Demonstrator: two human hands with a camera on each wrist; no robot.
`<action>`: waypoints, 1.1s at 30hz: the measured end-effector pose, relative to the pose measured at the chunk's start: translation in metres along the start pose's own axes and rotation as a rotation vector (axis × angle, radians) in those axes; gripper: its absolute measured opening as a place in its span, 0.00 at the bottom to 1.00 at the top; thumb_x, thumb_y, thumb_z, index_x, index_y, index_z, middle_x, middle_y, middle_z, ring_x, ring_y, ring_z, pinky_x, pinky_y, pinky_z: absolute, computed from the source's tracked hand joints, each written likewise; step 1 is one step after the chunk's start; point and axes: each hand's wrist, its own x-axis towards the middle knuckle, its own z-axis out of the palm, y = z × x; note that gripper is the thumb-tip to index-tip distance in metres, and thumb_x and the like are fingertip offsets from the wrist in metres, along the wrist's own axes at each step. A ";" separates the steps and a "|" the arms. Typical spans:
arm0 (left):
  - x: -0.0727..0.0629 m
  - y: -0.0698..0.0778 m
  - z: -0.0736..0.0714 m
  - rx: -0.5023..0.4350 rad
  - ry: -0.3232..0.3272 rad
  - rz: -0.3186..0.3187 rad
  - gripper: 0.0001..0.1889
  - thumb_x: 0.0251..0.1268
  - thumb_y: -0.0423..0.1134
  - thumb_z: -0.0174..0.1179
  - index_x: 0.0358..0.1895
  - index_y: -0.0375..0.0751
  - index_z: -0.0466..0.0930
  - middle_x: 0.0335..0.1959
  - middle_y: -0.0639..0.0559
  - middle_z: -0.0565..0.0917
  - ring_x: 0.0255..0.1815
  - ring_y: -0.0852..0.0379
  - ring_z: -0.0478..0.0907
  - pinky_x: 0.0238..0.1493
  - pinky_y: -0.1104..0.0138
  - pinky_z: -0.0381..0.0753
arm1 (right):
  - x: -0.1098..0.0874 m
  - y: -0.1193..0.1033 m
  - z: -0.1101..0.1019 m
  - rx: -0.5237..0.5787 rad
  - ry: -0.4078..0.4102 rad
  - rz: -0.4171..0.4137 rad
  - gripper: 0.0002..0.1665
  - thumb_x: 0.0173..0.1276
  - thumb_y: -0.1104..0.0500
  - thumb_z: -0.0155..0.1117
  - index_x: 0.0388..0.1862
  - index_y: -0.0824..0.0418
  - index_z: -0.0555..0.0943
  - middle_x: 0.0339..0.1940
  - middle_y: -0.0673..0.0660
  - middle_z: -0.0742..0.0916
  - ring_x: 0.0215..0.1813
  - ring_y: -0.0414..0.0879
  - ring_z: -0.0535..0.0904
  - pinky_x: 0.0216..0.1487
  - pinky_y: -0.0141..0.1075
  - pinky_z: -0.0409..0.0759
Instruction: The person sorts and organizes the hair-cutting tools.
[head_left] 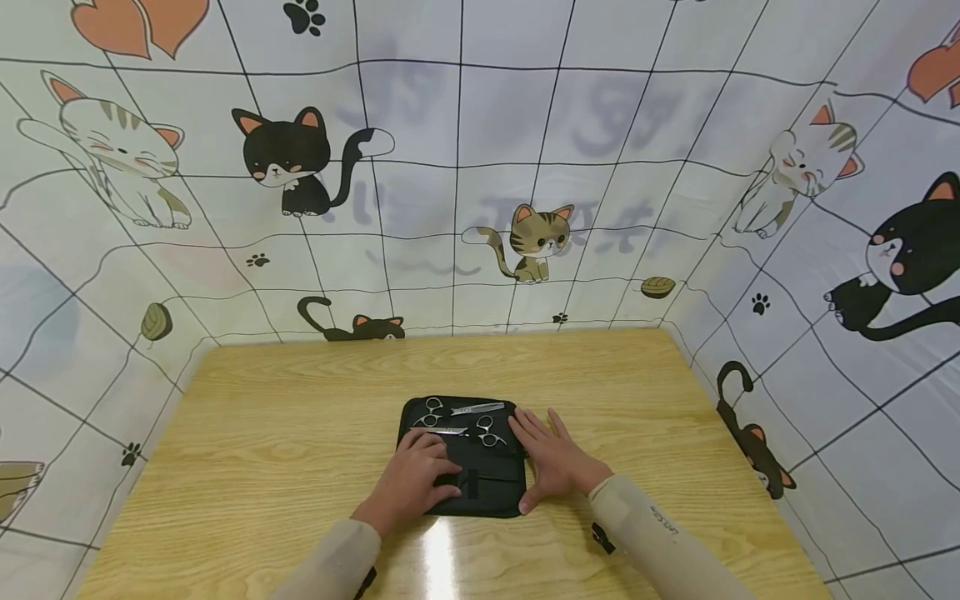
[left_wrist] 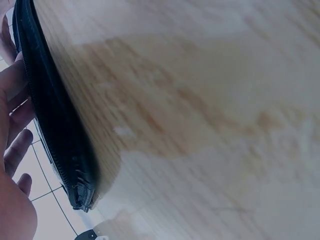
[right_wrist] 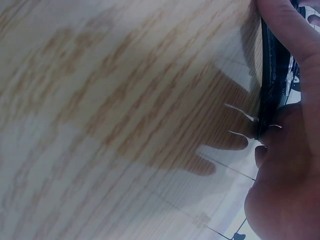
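Note:
A flat black zip case (head_left: pixel 491 498) lies on the table, with two pairs of silver hairdressing scissors on its upper half. The upper scissors (head_left: pixel 480 408) point right and the lower scissors (head_left: pixel 450 431) point left. My left hand (head_left: pixel 412 479) rests on the case's left side, fingers loosely bent near the lower blade and thumb at the front pocket. Along the right edge lies my right hand (head_left: pixel 555 462), fingers spread and thumb at the near corner. The left wrist view shows the zipped edge (left_wrist: pixel 55 115) under the left fingers.
The light wood table (head_left: pixel 300 400) extends around the case on all sides. A white curtain (head_left: pixel 420 192) with cartoon cats and grid lines surrounds its back and both sides. Dark straps (head_left: pixel 602 538) show beneath the sleeves at the wrists.

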 end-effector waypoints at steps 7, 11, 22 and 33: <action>0.001 0.002 0.003 -0.014 0.036 0.024 0.16 0.51 0.61 0.68 0.39 0.59 0.90 0.32 0.64 0.80 0.49 0.59 0.75 0.67 0.53 0.67 | 0.000 -0.001 -0.002 0.001 0.005 -0.003 0.84 0.33 0.20 0.72 0.80 0.61 0.46 0.82 0.61 0.50 0.82 0.56 0.44 0.77 0.63 0.32; 0.000 0.002 0.004 -0.018 0.028 0.011 0.16 0.52 0.62 0.67 0.39 0.59 0.89 0.33 0.63 0.81 0.49 0.59 0.75 0.68 0.54 0.66 | 0.000 -0.001 -0.002 0.004 0.002 0.002 0.84 0.34 0.21 0.72 0.80 0.61 0.46 0.82 0.61 0.49 0.83 0.56 0.43 0.77 0.62 0.31; -0.005 -0.005 -0.002 -0.072 0.011 -0.005 0.16 0.52 0.61 0.68 0.40 0.59 0.88 0.38 0.62 0.84 0.53 0.57 0.75 0.67 0.52 0.67 | -0.002 -0.002 -0.001 0.003 0.000 -0.008 0.83 0.35 0.21 0.72 0.80 0.61 0.46 0.82 0.61 0.50 0.82 0.57 0.44 0.76 0.63 0.31; -0.020 -0.027 -0.011 -0.086 0.001 -0.035 0.16 0.49 0.60 0.71 0.39 0.59 0.88 0.38 0.63 0.84 0.54 0.57 0.76 0.66 0.51 0.67 | -0.002 -0.002 -0.001 -0.011 -0.005 0.000 0.83 0.35 0.21 0.71 0.80 0.61 0.46 0.82 0.60 0.49 0.82 0.56 0.43 0.77 0.62 0.31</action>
